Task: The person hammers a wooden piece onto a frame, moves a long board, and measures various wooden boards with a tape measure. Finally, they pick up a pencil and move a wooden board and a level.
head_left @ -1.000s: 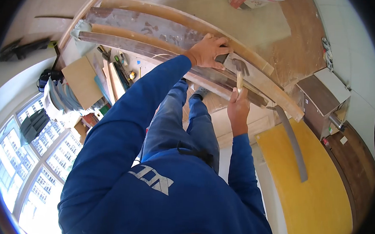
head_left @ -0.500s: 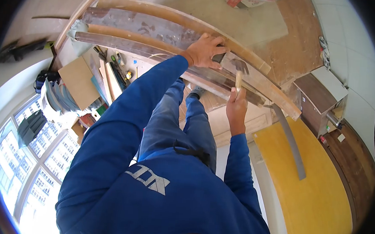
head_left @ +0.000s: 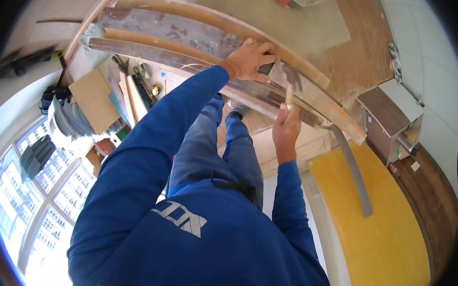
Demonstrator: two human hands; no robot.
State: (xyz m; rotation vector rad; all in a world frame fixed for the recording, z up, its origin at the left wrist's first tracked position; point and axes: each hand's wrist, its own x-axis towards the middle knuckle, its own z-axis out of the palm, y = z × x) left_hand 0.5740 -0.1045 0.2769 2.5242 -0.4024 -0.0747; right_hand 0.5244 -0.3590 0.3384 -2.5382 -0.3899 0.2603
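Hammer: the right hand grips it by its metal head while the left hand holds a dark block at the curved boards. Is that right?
Not quite. In the head view, the right hand grips the hammer by its light handle, not its head. The left hand does hold a dark block at the curved boards.

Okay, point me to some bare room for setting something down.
Widest is the yellow board, below the grey strip and left of the dark brown boards. Another bare patch is the brown sheet, between the curved boards and cable bundle. It's crowded where the left hand meets the block beside the hammer.
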